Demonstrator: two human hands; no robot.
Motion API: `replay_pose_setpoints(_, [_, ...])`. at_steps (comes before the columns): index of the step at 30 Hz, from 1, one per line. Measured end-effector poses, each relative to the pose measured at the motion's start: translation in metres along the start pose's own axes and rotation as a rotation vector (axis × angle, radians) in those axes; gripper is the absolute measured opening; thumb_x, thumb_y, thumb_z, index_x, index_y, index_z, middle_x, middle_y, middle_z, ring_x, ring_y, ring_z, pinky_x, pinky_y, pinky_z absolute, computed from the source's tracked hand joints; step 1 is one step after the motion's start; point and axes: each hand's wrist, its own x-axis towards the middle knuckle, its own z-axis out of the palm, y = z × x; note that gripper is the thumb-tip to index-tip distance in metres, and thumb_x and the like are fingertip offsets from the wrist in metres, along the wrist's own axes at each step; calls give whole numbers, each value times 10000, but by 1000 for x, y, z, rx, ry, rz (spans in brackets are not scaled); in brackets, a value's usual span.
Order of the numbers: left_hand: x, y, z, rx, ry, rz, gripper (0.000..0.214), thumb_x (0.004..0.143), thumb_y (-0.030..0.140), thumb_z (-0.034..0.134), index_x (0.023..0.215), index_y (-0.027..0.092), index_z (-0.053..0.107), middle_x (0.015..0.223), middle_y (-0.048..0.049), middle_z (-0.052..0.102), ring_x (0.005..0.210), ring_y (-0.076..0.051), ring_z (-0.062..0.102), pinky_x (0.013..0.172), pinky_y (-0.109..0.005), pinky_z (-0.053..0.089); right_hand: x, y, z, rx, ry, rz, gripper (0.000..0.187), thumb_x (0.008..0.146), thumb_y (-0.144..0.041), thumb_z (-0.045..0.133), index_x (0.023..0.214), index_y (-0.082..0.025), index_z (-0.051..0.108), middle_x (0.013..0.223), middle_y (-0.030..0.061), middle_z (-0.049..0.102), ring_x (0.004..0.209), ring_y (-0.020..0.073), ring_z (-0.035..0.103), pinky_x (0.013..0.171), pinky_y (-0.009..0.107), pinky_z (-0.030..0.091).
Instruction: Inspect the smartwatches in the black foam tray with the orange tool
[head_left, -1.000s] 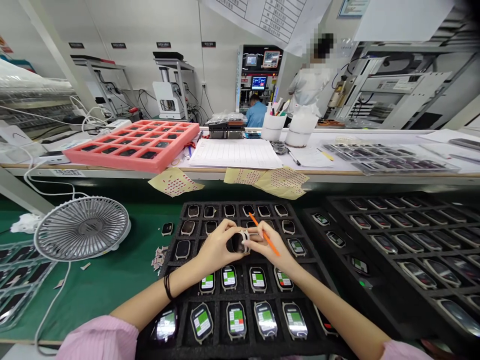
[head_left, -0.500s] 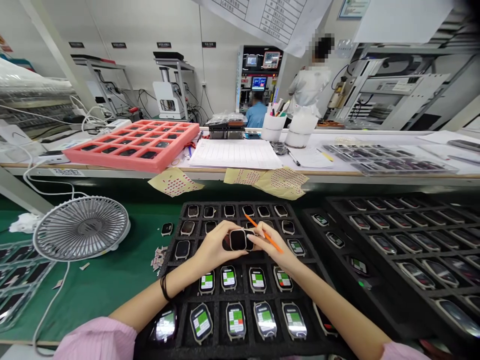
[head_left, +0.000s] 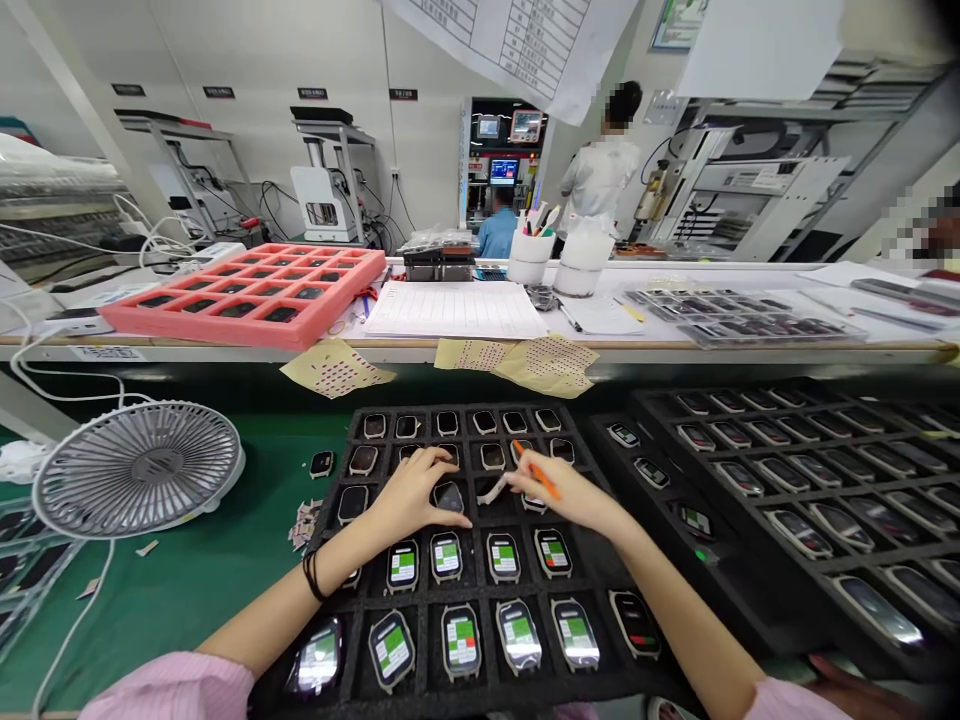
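Note:
A black foam tray (head_left: pixel 585 480) in front of me holds rows of smartwatch bodies, the near rows with lit green screens. My left hand (head_left: pixel 412 492) rests on the tray with its fingers closed round a dark watch body (head_left: pixel 449 496) sitting in a slot. Just to the right, my right hand (head_left: pixel 559 492) grips an orange pen (head_left: pixel 536 471) and pinches a small pale film strip (head_left: pixel 493 490) at its fingertips.
A second black tray of watches (head_left: pixel 810 470) lies to the right. A white desk fan (head_left: pixel 135 468) and a loose watch (head_left: pixel 322 463) sit on the green mat at left. Behind, a shelf carries a pink tray (head_left: pixel 247 290), papers and cups. Two people stand far back.
The watch body held up between both hands has gone down into a tray slot under my left hand. My right hand has drawn away to the right with a pale strip.

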Motion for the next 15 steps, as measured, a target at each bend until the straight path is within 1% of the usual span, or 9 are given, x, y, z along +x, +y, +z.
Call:
replay_pose_setpoints(1, [1, 2, -2, -6, 13, -3, 569, 654, 539, 729, 1073, 178, 600, 1178, -112, 554, 1081, -299, 522, 902, -444, 434, -5, 3, -10, -22, 66, 46, 318, 878, -480, 452, 705, -213, 440, 694, 7, 610, 616, 158, 589, 612, 274, 450])
replay_pose_setpoints(3, [5, 9, -7, -17, 23, 10, 394, 792, 496, 621, 1031, 183, 606, 1138, -91, 571, 1058, -265, 538, 903, -411, 428, -17, 12, -27, -109, 239, 151, 346, 914, -465, 365, 695, -214, 460, 666, 26, 622, 579, 170, 611, 588, 274, 452])
replay_pose_setpoints(4, [7, 13, -9, -15, 1, 26, 322, 836, 464, 580, 994, 185, 611, 1103, -80, 585, 1036, -252, 552, 895, -400, 428, -23, 18, -33, -181, 306, 198, 343, 922, -437, 350, 689, -214, 467, 651, 32, 622, 557, 173, 610, 577, 274, 445])
replay_pose_setpoints(6, [14, 23, -8, 12, -101, 89, 234, 865, 400, 562, 950, 188, 613, 1040, -63, 610, 990, -241, 580, 873, -388, 429, -32, 31, -38, -327, 380, 262, 294, 923, -349, 362, 701, -208, 493, 631, 50, 621, 553, 191, 616, 574, 279, 429])
replay_pose_setpoints(8, [24, 32, -1, 59, -208, 177, 206, 852, 350, 591, 979, 189, 605, 1034, -62, 619, 977, -246, 596, 859, -387, 430, -38, 44, -35, -408, 396, 297, 231, 911, -266, 376, 757, -190, 530, 654, 80, 636, 605, 225, 640, 595, 295, 421])
replay_pose_setpoints(10, [36, 41, 10, 94, -259, 254, 248, 856, 328, 584, 1058, 185, 581, 1083, -76, 610, 1009, -256, 592, 866, -387, 428, -41, 53, -28, -415, 399, 303, 210, 904, -218, 368, 822, -174, 556, 742, 118, 662, 694, 256, 661, 632, 315, 426])
replay_pose_setpoints(13, [59, 54, 28, 121, -303, 259, 353, 851, 346, 574, 1151, 163, 541, 1173, -114, 565, 1079, -285, 557, 888, -394, 424, -39, 60, -22, -365, 404, 271, 230, 909, -215, 341, 897, -171, 566, 909, 137, 673, 830, 257, 659, 719, 332, 442])
replay_pose_setpoints(15, [74, 61, 38, 137, -358, 227, 429, 779, 352, 650, 1135, 132, 555, 1166, -141, 553, 1045, -314, 566, 850, -397, 444, -38, 61, -21, -311, 396, 247, 242, 912, -237, 332, 918, -175, 566, 913, 118, 674, 836, 236, 653, 734, 326, 453])
